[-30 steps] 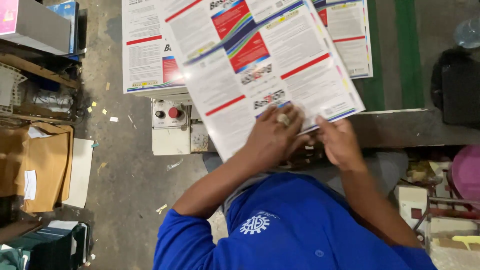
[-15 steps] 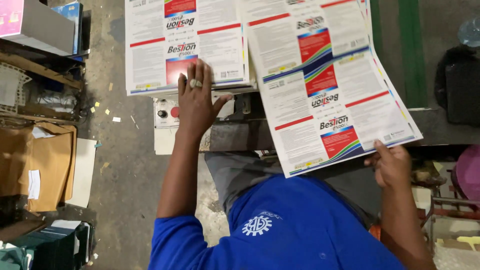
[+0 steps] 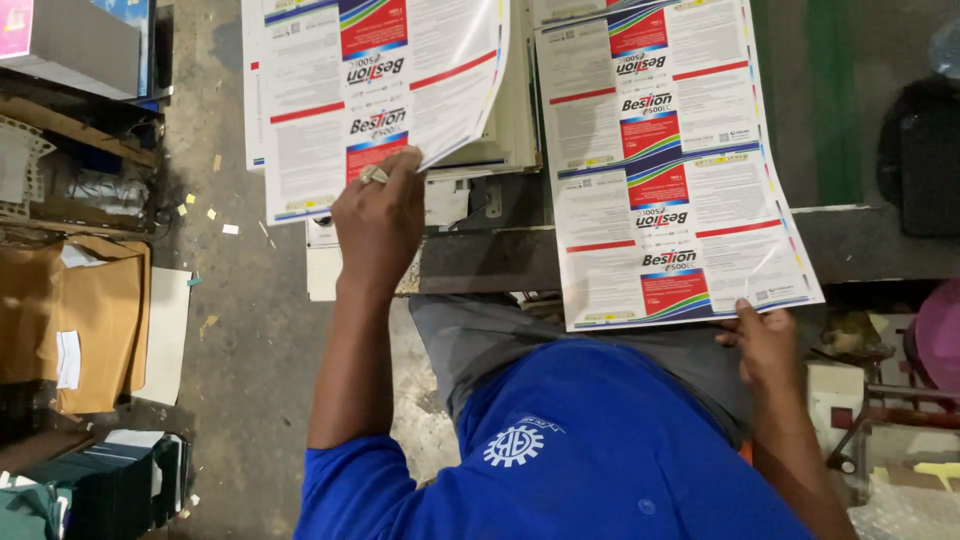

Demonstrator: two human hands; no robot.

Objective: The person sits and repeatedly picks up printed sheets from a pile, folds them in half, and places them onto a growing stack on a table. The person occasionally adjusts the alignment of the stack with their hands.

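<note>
A large printed sheet (image 3: pixel 680 170) lay across the table edge (image 3: pixel 860 245), its near corner pinched by the right hand (image 3: pixel 765 345). A second printed sheet (image 3: pixel 375 100) lay to its left, its lower edge lifted by the closed left hand (image 3: pixel 380 220).

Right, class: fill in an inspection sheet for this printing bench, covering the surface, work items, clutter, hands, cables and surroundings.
Surface: dark bench edge, mostly covered by paper.
Work items: left printed sheet, its corner lifted off a stack; right printed sheet overhanging the bench.
Clutter: paper scraps on the floor.
Hands: left hand, ring on one finger, fingers on the left sheet's lower edge; right hand pinching the right sheet's lower edge.
Cables: nothing seen.
Surroundings: brown cardboard at left, dark green stack below it, black bag at right.
</note>
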